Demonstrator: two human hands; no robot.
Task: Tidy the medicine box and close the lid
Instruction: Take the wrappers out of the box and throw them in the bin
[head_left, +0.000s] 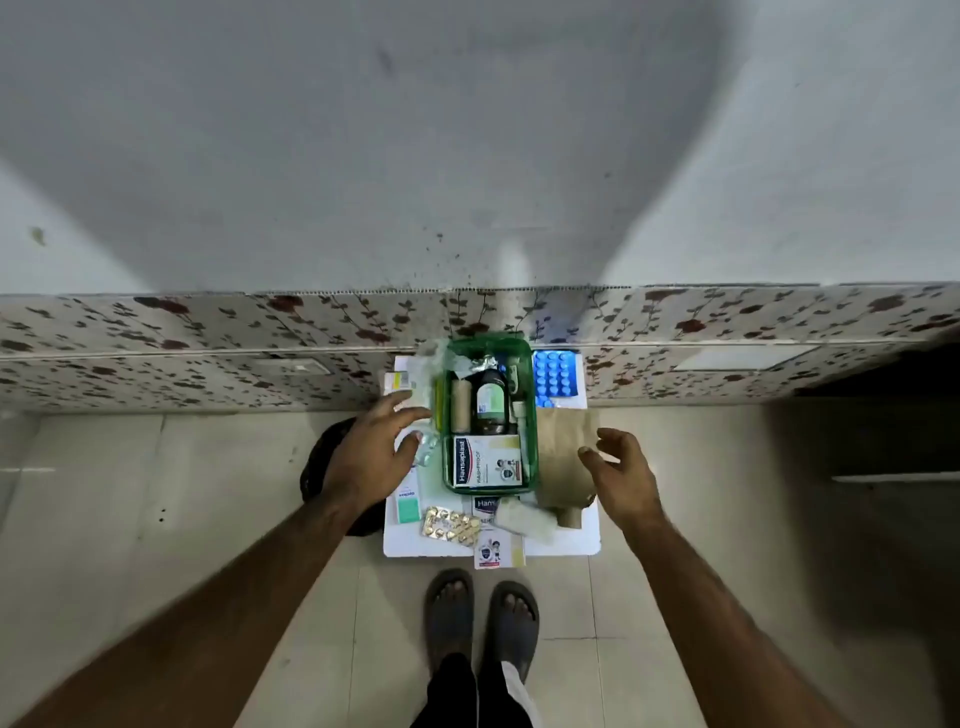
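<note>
The green medicine box (488, 415) sits open at the centre of the white tabletop (571, 540), half packed. The left hand (371, 457) and right hand (618, 467) flank it, fingers spread and empty, positioned to collect the loose pill strip (451, 525) and bandage roll (524, 519) lying near.

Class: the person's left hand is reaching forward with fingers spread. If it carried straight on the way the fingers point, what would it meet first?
Probably the left wall of the green box. The left hand points up and right towards it, though height above the table is unclear.
</note>
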